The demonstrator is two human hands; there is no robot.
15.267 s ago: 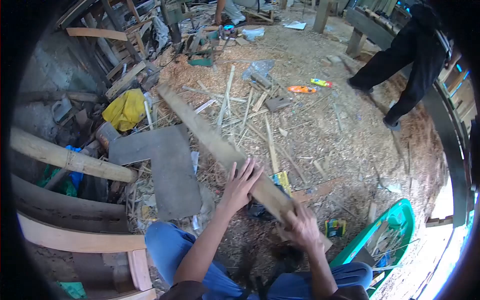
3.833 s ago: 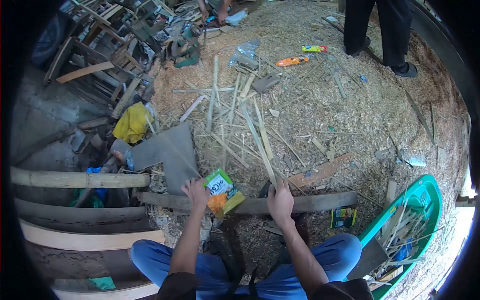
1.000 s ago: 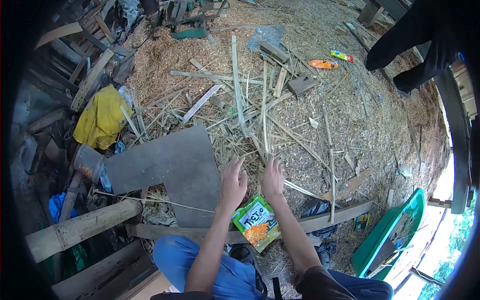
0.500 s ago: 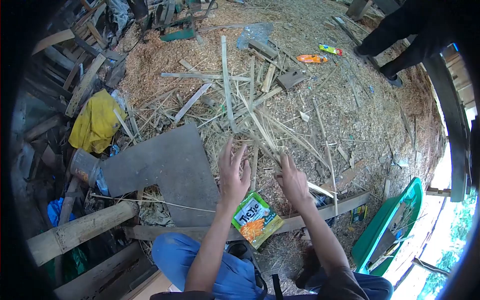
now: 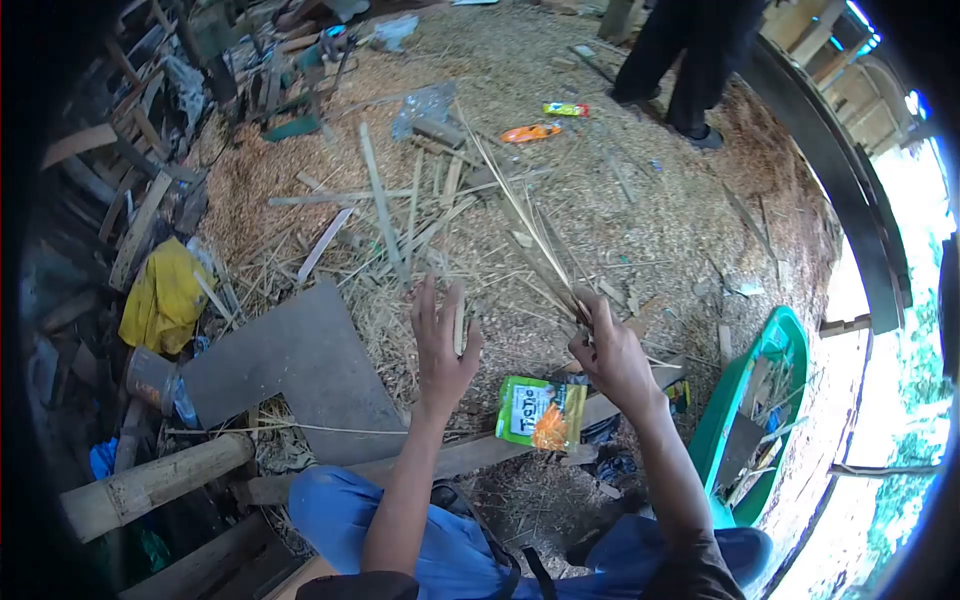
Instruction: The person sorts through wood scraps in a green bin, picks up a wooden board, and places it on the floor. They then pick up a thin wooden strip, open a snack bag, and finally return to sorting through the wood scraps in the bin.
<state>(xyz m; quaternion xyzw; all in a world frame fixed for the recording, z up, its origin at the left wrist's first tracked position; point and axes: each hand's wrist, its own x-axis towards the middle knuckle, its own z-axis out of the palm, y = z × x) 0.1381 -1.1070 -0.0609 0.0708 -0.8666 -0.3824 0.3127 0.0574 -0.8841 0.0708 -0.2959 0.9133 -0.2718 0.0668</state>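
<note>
My right hand (image 5: 612, 350) is closed around one end of a bunch of thin wood or bamboo strips (image 5: 540, 240). The strips fan away from me over the littered ground. My left hand (image 5: 440, 335) has its fingers stretched out with nothing in them, above loose scraps and shavings. Just ahead of it, a long pale slat (image 5: 380, 195) lies on the pile. Between my forearms, a green and gold snack packet (image 5: 518, 410) rests against a wooden beam (image 5: 465, 458).
An L-shaped dark board (image 5: 300, 350) lies to the left, near a bamboo pole (image 5: 160, 485) and a yellow cloth (image 5: 165, 300). At right stands a green tub (image 5: 715, 440) holding scraps. A person in dark trousers (image 5: 690, 60) stands at the back. An orange bottle-shaped wrapper (image 5: 530, 132) lies farther out.
My right hand has closed on the strips and drawn them up and to the right, off the scrap pile. My left hand stays open near the pile. The view has shifted.
</note>
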